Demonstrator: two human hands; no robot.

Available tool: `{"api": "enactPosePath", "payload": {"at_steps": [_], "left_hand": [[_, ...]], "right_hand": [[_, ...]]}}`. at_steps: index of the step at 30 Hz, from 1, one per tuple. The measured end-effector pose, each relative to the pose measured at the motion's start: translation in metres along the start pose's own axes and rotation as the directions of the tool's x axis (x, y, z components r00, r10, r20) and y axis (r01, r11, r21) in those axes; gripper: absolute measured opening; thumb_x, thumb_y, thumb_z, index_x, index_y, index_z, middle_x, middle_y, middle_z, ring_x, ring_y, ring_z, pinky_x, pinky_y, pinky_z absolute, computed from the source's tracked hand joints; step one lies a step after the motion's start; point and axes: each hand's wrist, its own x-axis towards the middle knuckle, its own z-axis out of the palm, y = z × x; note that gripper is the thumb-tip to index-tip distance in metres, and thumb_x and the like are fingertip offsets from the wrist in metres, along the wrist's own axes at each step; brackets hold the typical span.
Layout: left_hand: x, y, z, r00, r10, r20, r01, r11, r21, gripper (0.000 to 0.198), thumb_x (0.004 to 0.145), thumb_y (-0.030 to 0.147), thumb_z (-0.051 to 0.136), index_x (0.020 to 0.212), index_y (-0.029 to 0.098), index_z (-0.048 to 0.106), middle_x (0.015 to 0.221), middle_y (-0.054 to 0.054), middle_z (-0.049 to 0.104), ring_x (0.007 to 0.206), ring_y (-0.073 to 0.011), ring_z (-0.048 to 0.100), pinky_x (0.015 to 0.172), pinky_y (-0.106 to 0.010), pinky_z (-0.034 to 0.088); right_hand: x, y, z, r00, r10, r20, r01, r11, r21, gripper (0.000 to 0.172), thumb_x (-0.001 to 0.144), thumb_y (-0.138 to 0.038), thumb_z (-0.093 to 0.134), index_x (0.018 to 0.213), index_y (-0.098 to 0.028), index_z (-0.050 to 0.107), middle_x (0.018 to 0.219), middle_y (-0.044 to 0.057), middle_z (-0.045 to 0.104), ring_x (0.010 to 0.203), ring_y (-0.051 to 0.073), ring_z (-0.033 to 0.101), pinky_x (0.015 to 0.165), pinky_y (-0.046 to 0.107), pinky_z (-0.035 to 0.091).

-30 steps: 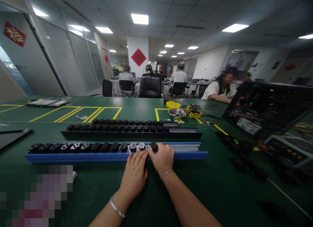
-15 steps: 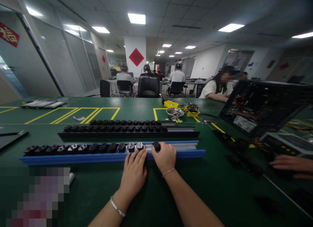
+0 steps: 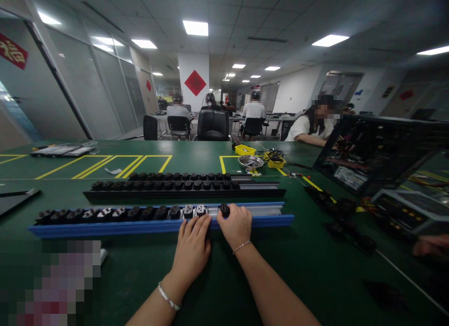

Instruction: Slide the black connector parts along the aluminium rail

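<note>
A blue rail (image 3: 105, 230) lies across the table before me, with a row of black socket modules (image 3: 149, 213) seated along its channel. Two modules near the row's right end have a paler top, the last being a white-faced module (image 3: 200, 209). My left hand (image 3: 192, 244) rests at the rail's front wall just below that module, fingers stretched out and holding nothing. To its right, my right hand (image 3: 236, 225) pinches a round black socket module (image 3: 224, 210) over the channel. A gap of bare rail separates it from the row. Its underside is hidden by my fingers.
Behind lies a black rail (image 3: 182, 193) with similar modules. Further back are a metal bowl (image 3: 251, 162) and yellow bins (image 3: 245, 150). At right stand an open computer case (image 3: 368, 153) and a power supply (image 3: 410, 211), with another person's hand (image 3: 431, 246) nearby.
My two hands and the black socket module stay almost where they were. At the right, the other person's hand has drawn back toward the frame's edge.
</note>
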Motion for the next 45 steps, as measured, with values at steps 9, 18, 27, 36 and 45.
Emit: {"api": "enactPosePath", "payload": {"at_steps": [9, 18, 27, 36, 45], "left_hand": [[0.000, -0.001, 0.001, 1.000, 0.002, 0.004, -0.002, 1.000, 0.008, 0.055, 0.074, 0.014, 0.044, 0.128, 0.026, 0.040, 0.130, -0.001, 0.049, 0.119, -0.0230, 0.039, 0.103, -0.048, 0.026], [0.000, 0.000, 0.000, 1.000, -0.006, 0.010, 0.006, 1.000, -0.012, 0.053, 0.076, 0.014, 0.044, 0.128, 0.024, 0.040, 0.130, -0.002, 0.048, 0.119, -0.0231, 0.038, 0.104, -0.048, 0.024], [0.000, 0.000, 0.001, 1.000, -0.010, 0.005, 0.010, 1.000, -0.014, 0.054, 0.075, 0.013, 0.044, 0.128, 0.025, 0.041, 0.129, -0.003, 0.049, 0.119, -0.0236, 0.039, 0.103, -0.049, 0.025], [0.001, 0.000, 0.001, 1.000, -0.012, -0.002, 0.012, 1.000, -0.008, 0.054, 0.075, 0.014, 0.044, 0.128, 0.025, 0.041, 0.128, -0.003, 0.050, 0.118, -0.0237, 0.040, 0.103, -0.049, 0.027], [0.000, 0.000, 0.002, 1.000, -0.004, -0.024, 0.004, 1.000, -0.002, 0.055, 0.074, 0.013, 0.045, 0.127, 0.024, 0.042, 0.127, -0.005, 0.051, 0.117, -0.0246, 0.041, 0.101, -0.049, 0.029]], "right_hand": [[0.004, 0.012, -0.006, 1.000, 0.025, 0.011, -0.025, 0.999, -0.032, 0.017, 0.073, -0.035, 0.052, 0.068, -0.019, 0.055, 0.069, 0.005, 0.061, 0.073, 0.019, 0.049, 0.069, 0.030, 0.028], [0.004, 0.022, -0.009, 1.000, 0.021, 0.019, -0.021, 1.000, -0.002, 0.017, 0.074, -0.037, 0.053, 0.075, -0.020, 0.058, 0.075, 0.003, 0.058, 0.077, 0.017, 0.048, 0.072, 0.029, 0.029], [0.002, 0.025, 0.000, 0.996, 0.007, -0.093, -0.002, 0.999, 0.050, 0.023, 0.072, -0.037, 0.055, 0.081, -0.017, 0.060, 0.102, 0.009, 0.057, 0.101, 0.022, 0.045, 0.087, 0.032, 0.031], [0.003, 0.025, 0.004, 0.994, -0.019, -0.105, 0.027, 0.997, 0.071, 0.020, 0.071, -0.033, 0.054, 0.081, -0.016, 0.060, 0.098, 0.009, 0.063, 0.103, 0.022, 0.048, 0.092, 0.035, 0.029], [0.005, 0.028, 0.007, 0.992, 0.001, -0.127, 0.008, 0.997, 0.071, 0.021, 0.070, -0.028, 0.052, 0.083, -0.014, 0.059, 0.093, 0.010, 0.063, 0.096, 0.021, 0.051, 0.090, 0.034, 0.031]]}}
